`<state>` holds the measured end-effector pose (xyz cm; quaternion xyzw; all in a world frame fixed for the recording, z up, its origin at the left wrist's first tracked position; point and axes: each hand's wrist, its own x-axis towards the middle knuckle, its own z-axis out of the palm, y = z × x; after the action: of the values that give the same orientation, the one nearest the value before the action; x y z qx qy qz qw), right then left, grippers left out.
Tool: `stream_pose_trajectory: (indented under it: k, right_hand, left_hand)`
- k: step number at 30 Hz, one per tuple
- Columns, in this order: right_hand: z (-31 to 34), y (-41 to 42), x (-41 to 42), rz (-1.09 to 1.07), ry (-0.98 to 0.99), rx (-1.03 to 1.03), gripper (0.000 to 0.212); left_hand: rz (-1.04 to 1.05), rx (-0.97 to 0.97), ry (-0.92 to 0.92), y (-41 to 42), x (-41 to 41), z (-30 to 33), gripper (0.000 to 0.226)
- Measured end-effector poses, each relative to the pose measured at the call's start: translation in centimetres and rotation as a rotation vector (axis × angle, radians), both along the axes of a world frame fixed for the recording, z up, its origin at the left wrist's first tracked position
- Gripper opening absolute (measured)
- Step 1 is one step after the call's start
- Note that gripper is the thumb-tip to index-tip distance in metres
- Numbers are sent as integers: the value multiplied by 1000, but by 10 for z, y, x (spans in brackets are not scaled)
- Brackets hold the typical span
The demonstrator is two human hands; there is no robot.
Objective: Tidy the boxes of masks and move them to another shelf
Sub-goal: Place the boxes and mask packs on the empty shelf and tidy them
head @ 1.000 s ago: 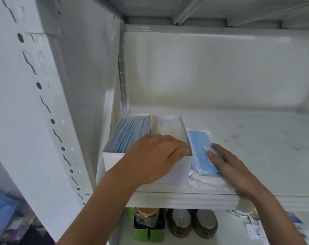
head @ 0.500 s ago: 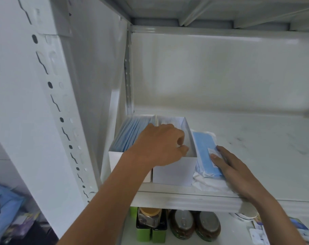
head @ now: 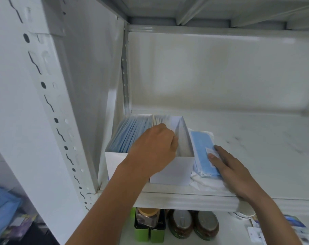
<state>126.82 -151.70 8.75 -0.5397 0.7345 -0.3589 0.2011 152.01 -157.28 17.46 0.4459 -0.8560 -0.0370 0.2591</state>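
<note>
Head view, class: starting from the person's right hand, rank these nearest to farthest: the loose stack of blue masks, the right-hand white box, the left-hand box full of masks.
Measured from the right hand:
1. Loose stack of blue masks: under its fingers, at the shelf's front.
2. Right-hand white box: just left of the stack.
3. Left-hand box: farthest left, beside the shelf's side wall.

A: What rests on the white shelf?

B: Two open white boxes under the left hand; a blue mask stack under the right hand.

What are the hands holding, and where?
The left hand reaches into the second white box; its grip is hidden. The right hand rests flat on the blue masks.
</note>
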Motion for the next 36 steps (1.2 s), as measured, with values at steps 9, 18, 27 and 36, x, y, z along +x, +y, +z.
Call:
stream_pose_trajectory:
  k: [9, 18, 27, 36]
  right_hand:
    - [1, 1, 2, 0, 18, 8, 66]
    - [5, 3, 1, 18, -177, 1, 84]
    - [7, 3, 0, 89, -452, -13, 101]
    - [6, 2, 8, 65, -228, -83, 76]
  left_hand:
    - [99, -241, -204, 16, 0, -13, 51]
    - [-69, -244, -177, 25, 5, -16, 61]
    - [-98, -268, -214, 28, 6, -24, 73]
    - [69, -411, -86, 33, 23, -40, 55]
